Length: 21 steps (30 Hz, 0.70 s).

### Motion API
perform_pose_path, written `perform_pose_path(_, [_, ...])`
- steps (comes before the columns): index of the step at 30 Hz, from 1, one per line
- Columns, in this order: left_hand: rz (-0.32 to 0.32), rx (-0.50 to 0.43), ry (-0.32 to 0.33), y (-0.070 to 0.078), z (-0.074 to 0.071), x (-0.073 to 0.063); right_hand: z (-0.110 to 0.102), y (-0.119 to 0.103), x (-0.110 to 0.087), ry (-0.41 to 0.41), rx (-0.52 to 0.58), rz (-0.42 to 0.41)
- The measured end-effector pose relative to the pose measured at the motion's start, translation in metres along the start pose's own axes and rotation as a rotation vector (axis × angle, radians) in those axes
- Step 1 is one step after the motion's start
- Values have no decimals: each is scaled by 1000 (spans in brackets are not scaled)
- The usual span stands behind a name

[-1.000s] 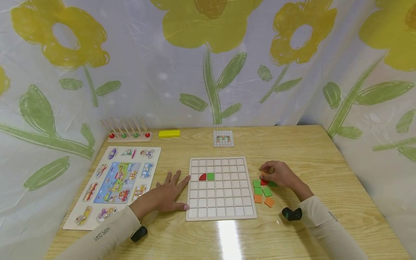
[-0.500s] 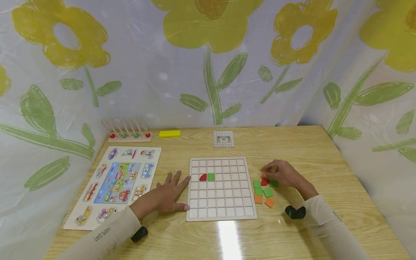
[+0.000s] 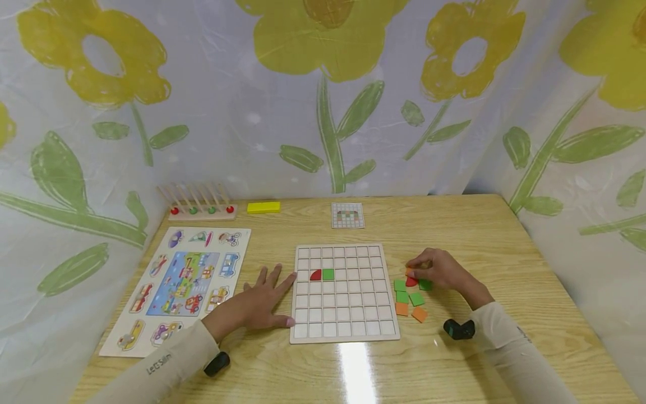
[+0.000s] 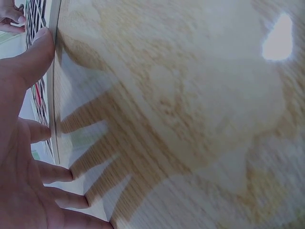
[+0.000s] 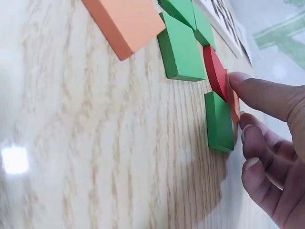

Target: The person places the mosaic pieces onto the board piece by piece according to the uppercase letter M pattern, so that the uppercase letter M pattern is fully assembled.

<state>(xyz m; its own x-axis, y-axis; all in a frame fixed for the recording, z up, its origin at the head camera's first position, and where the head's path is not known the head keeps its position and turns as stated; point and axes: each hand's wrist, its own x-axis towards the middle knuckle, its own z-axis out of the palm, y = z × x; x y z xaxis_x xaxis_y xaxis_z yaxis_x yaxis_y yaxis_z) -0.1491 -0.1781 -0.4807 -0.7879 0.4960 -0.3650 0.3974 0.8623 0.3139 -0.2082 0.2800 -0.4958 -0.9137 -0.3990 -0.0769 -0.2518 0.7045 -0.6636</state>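
The right hand [image 3: 439, 272] has thumb and fingers closed on an orange piece [image 5: 235, 106], pinching it by its edges; whether the piece is clear of the table [image 3: 419, 359] cannot be told. Right against the grip, on the person's side, lies a red piece [image 5: 216, 74], with a green piece [image 5: 220, 125] just beside it, below the palm. A little nearer the person are three more green pieces [image 3: 402, 297], and beyond those two more orange pieces [image 3: 401, 309].

Left of the grip and near these lies the board [image 3: 344, 301], a pale grid holding a red quarter-round [image 3: 315, 275] and, in the next cell, a green square [image 3: 328, 274]. Left of the grip and farther back is the card [image 3: 347, 215], printed with a coloured pattern.

Across the board from the grip, the left hand [image 3: 259, 306] lies with fingers spread and straight, thumb and forefinger touching the board's edge. Farther left are the yellow block [image 3: 263, 207], the picture puzzle [image 3: 181, 280] and the bead rack [image 3: 202, 215].
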Motion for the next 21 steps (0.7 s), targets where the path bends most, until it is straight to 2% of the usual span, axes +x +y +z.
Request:
perform_pose_path(5, [-4,-4,-1,0,0,0,0,0,2,1,3,25])
perform_pose_path(13, [-8,-6,-7,0,0,0,2,-3,5,24,-53,31])
perform_pose_path(21, [7,-21,11,0,-1,-2,1,-2,7,25,-81,55])
